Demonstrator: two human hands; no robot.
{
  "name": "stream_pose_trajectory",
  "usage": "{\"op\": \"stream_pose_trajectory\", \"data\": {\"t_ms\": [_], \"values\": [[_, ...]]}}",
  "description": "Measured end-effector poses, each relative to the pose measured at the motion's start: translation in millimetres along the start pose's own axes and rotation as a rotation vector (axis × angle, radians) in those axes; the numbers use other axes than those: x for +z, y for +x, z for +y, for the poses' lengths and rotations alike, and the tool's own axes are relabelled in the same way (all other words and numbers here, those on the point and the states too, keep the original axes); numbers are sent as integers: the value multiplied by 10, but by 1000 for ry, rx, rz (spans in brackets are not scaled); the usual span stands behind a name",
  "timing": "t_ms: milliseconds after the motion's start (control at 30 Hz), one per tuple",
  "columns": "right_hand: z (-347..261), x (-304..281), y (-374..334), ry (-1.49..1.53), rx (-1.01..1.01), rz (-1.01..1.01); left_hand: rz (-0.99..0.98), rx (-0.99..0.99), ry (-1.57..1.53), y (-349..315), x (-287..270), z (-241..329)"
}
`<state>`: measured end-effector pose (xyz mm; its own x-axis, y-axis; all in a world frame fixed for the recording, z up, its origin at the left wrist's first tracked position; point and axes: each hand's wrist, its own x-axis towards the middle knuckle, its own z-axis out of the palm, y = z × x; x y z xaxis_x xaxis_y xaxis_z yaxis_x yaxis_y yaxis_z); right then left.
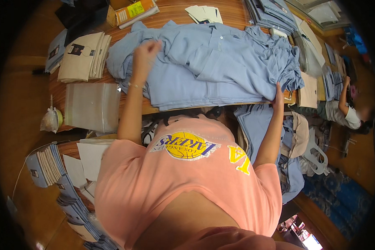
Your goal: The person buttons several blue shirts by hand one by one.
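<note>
A pile of light blue polo shirts [183,85] is spread across the table in front of me, the top one rumpled, with its collar and button placket [221,39] at the far side. My left hand [146,53] is over the left part of the pile, fingers bent inward and smeared by motion. Whether it touches the cloth is unclear. At the pile's near right edge my right hand [278,95] grips a shirt's hem, thumb on top and the other fingers partly hidden.
Folded beige shirts [81,58] and clear plastic bags [91,106] lie left of the pile. Folded blue shirts [275,14] are stacked at the far right. White cards [204,14] lie at the back. More garments hang below the table's right side. Another person [343,110] is farther right.
</note>
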<state>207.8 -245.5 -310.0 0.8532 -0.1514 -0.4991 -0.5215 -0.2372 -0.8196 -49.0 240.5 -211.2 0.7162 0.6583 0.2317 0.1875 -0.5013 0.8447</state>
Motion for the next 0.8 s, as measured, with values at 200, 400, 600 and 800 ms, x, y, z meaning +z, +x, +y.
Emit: {"op": "stream_pose_trajectory", "data": {"t_ms": [200,400,600,800], "values": [[6,-189,105,-373,-150,-155,-107,-264,317,72,370,-153],[-462,-365,105,112,-272,-213,-14,-77,149,678,466,-408],[-1779,-697,-478,451,-768,-224,38,46,-1108,1293,-549,513],[-2119,-739,-733,752,-824,-345,124,3,-1329,1305,-606,1044]]}}
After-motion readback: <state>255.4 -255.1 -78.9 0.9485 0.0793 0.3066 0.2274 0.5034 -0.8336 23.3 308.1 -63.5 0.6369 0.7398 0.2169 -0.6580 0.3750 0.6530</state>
